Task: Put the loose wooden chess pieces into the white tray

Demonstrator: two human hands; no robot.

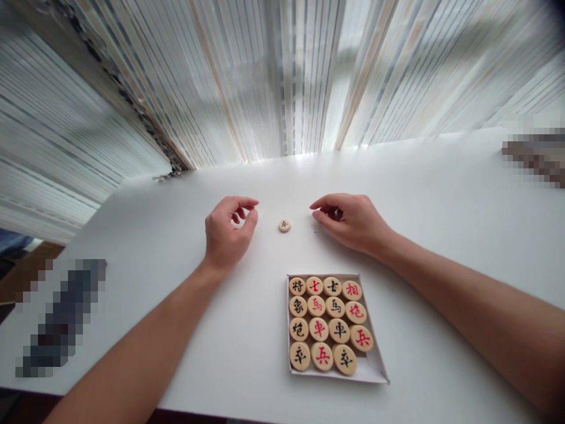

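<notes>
A single round xiangqi piece [285,225] lies flat on the white table, a black character facing up. To its left rests my left hand [229,229], fingers curled, with a small gap between thumb and forefinger and nothing visible in it. On the piece's other side is my right hand [346,221], loosely curved, its thumb and forefinger also slightly apart and holding nothing I can see. Neither hand touches the piece. Nearer to me, a shallow white box [373,368] holds rows of wooden xiangqi pieces with red or black characters; its near right corner shows bare bottom.
The white table [247,353] extends to a striped string curtain [273,76] along its far edge. A dark chain-like cord [170,168] hangs at the back left. One blurred dark object [64,318] lies at the left, another blurred brownish object [536,156] at the far right.
</notes>
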